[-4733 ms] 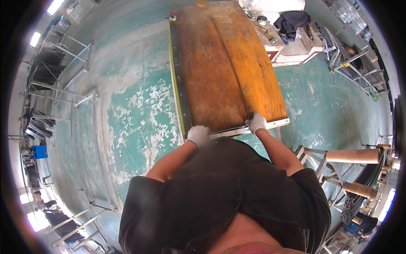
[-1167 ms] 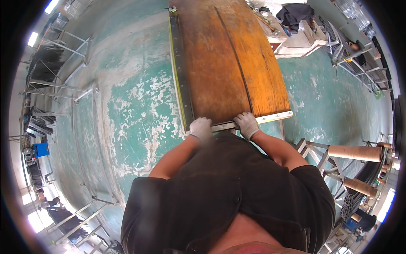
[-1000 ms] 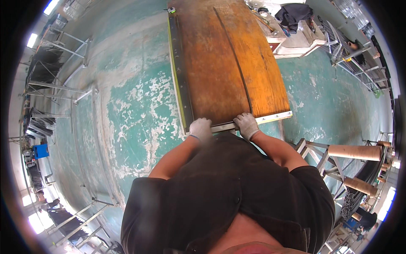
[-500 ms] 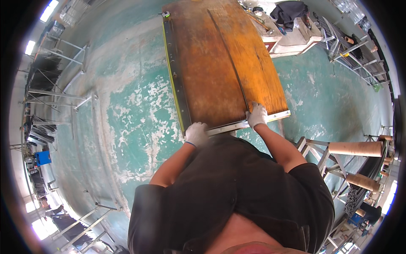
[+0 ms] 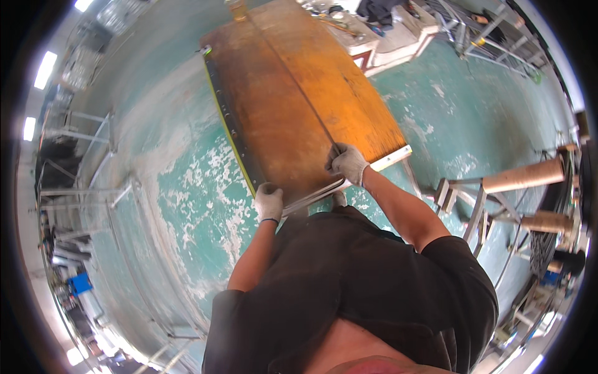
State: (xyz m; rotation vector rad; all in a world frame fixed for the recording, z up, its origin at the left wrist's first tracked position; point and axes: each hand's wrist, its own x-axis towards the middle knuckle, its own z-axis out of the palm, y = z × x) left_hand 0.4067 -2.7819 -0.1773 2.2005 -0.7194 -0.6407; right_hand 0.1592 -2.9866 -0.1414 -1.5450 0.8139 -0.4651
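Note:
A wooden tabletop (image 5: 293,93), worn orange-brown, stretches away in front of me. My right hand (image 5: 347,164), in a white knit glove, is closed around a long thin black strip (image 5: 293,78) that lies lengthwise over the board. At the near left corner my left hand (image 5: 269,202), gloved too, has its fingers curled in at the edge; what they hold is hidden. Between the hands, a dark strip end bends along the pale metal edge rail (image 5: 389,158). A yellow-green tape (image 5: 228,129) follows the left side beside a dark band with holes.
A cluttered pale bench (image 5: 398,43) adjoins the far right side. Metal racks (image 5: 93,193) stand to the left on the worn green floor (image 5: 205,174). Close on my right is a stand with brown cardboard rolls (image 5: 523,176). An amber object (image 5: 237,9) sits at the far end.
My view has turned, so the tabletop now slants toward the upper left. My right hand has moved off the near rail inward along the black strip; the left stays at the near left corner.

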